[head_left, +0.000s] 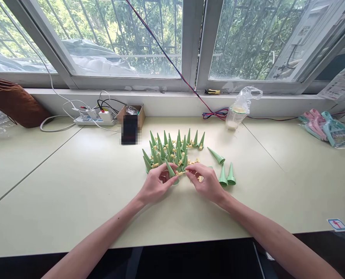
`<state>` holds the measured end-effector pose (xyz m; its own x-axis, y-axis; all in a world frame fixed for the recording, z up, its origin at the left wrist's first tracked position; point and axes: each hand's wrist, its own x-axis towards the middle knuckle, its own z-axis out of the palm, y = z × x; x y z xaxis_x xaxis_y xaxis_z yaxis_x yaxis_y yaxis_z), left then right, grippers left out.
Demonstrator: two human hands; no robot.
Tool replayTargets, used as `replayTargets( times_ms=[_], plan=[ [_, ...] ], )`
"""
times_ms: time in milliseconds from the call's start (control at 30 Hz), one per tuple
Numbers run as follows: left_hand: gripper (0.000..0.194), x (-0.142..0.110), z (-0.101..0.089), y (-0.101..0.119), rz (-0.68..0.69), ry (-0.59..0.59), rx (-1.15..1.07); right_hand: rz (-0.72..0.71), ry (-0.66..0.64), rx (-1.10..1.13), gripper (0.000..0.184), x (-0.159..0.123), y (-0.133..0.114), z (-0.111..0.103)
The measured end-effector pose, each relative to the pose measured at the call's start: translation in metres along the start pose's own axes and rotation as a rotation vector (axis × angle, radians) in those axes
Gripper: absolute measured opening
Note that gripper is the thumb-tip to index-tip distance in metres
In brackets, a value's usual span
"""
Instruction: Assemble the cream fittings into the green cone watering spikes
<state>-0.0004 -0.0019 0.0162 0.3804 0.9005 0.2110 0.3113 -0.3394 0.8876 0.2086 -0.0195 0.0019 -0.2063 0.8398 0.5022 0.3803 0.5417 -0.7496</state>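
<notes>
My left hand (157, 182) is closed around a green plastic cone (169, 169) that leans a little to the left. A small yellow plastic piece (180, 173) sits at the cone's side, and the fingertips of my right hand (203, 180) pinch its right end. Just behind my hands stand several upright green cones (162, 150) with yellow pieces at their bases. More loose yellow pieces (197, 161) lie near my right fingers, partly hidden by them. Right of my right hand are two upright cones (231, 175) and one lying on its side (216, 155).
At the back left of the table (82, 201) are a power strip (94, 121) with cables, a small cardboard box (140, 113) and a dark blurred object (130, 130). A plastic bag (238, 110) stands at the back right; wrapped pink and teal items (326, 128) lie farther right.
</notes>
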Motion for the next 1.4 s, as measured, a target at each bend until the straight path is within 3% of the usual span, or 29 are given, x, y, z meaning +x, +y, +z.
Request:
replayTargets(
  times_ms=[1067, 1400],
  plan=[
    [0.033, -0.0023, 0.0010, 0.0015, -0.008, -0.042, -0.075, -0.030, -0.078, 0.043, 0.014, -0.0003, 0.0002, 0.0009],
    [0.027, -0.0021, 0.0019, -0.0017, 0.006, 0.005, -0.020, -0.041, -0.115, 0.040, 0.016, -0.0011, -0.0029, 0.0009]
  ],
)
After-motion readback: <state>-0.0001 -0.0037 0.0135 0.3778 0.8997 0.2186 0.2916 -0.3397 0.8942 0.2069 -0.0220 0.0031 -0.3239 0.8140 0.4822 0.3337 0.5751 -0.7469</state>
